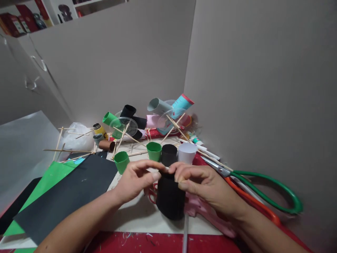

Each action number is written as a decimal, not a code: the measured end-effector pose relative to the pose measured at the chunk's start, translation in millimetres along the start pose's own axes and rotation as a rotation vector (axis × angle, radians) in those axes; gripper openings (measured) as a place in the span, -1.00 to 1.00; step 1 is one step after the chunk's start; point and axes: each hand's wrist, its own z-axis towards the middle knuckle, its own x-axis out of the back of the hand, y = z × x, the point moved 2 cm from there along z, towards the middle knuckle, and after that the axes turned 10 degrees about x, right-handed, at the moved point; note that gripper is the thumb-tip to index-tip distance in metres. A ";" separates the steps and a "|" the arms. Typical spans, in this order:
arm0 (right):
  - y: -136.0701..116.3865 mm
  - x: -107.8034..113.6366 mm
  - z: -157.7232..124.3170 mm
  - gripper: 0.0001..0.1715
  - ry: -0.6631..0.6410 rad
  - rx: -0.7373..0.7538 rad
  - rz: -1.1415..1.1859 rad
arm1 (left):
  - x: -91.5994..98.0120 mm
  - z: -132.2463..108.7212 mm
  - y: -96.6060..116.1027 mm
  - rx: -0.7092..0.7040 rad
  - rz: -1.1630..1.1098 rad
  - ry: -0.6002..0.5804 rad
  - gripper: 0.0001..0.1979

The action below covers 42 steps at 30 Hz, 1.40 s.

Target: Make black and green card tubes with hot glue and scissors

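Observation:
A black paper cup (171, 196) is upright in front of me, held at its top rim. My left hand (143, 175) has its fingers along the left side of the rim, with the thumb against it. My right hand (201, 182) pinches the rim on the right. Beneath my right hand lies a pink glue gun (200, 209), partly covered, with a pale stick (185, 232) in front of it. Small red loops (152, 196) show left of the cup. Just behind stand another black paper cup (169, 154), a white one (187, 153) and green ones (154, 151).
Green-handled scissors (265, 189) and an orange handle (252, 200) lie at right. Black sheets (71, 193) and green sheets (52, 179) cover the left. At the back, wooden-stick frames (123, 137) carry clear discs and paper tubes. Grey walls (258, 88) close off behind and right.

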 end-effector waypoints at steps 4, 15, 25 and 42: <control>-2.0 6.6 3.5 -0.75 0.195 0.165 -0.121 | 12.3 11.3 -4.9 -0.096 -0.176 0.281 -0.80; 9.4 4.9 -2.6 -0.89 0.407 0.370 -0.246 | -22.1 17.1 -40.3 0.343 -0.632 -0.129 -0.43; 2.8 0.2 -1.9 -0.92 0.388 0.385 -0.396 | -15.3 15.1 -32.2 0.207 -0.476 -0.024 -0.50; 1.2 -5.6 -0.3 -0.89 0.400 0.242 -0.346 | -3.8 6.4 -25.1 -0.152 0.002 0.192 -0.42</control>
